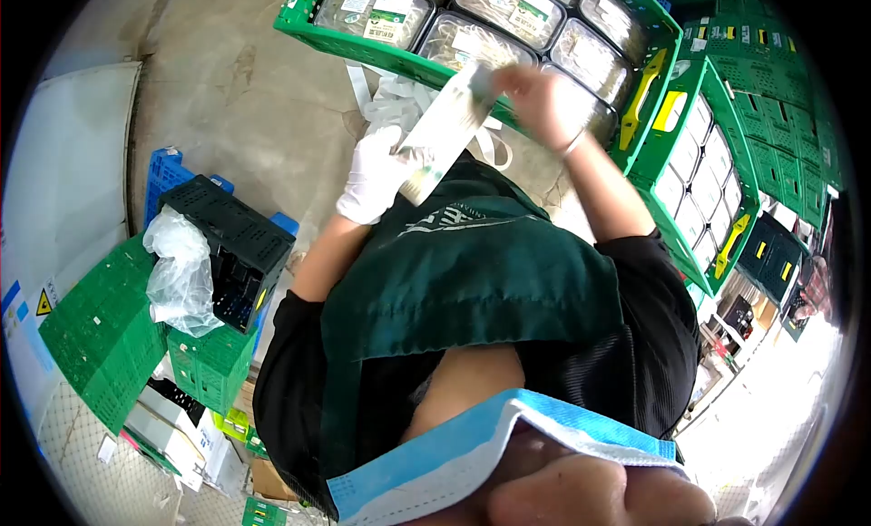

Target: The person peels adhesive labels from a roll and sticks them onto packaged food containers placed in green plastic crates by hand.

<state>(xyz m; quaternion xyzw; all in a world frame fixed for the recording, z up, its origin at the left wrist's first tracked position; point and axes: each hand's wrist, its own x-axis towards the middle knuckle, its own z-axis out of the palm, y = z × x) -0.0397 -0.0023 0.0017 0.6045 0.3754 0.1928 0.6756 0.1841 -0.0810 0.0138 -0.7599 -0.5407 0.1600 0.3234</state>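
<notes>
My left hand (pixel 374 174), in a white glove, is closed on the lower part of a strip of labels (pixel 447 131) with white and green print. The strip slants up to the right, close to the near edge of a green crate (pixel 390 59). My right hand (pixel 542 104) is bare and blurred by motion; its fingers are pressed together at the strip's upper end, and I cannot make out exactly what they pinch. Packed in the crate are several clear-lidded trays (pixel 476 43), some with white and green labels on top.
Empty white backing strips (pixel 395 100) hang by the crate's near side. A second green crate (pixel 667 177) of trays stands at the right, stacked green crates (pixel 771 118) behind it. On the left are a black crate (pixel 240 227), a plastic bag (pixel 181 272) and green crates (pixel 104 326).
</notes>
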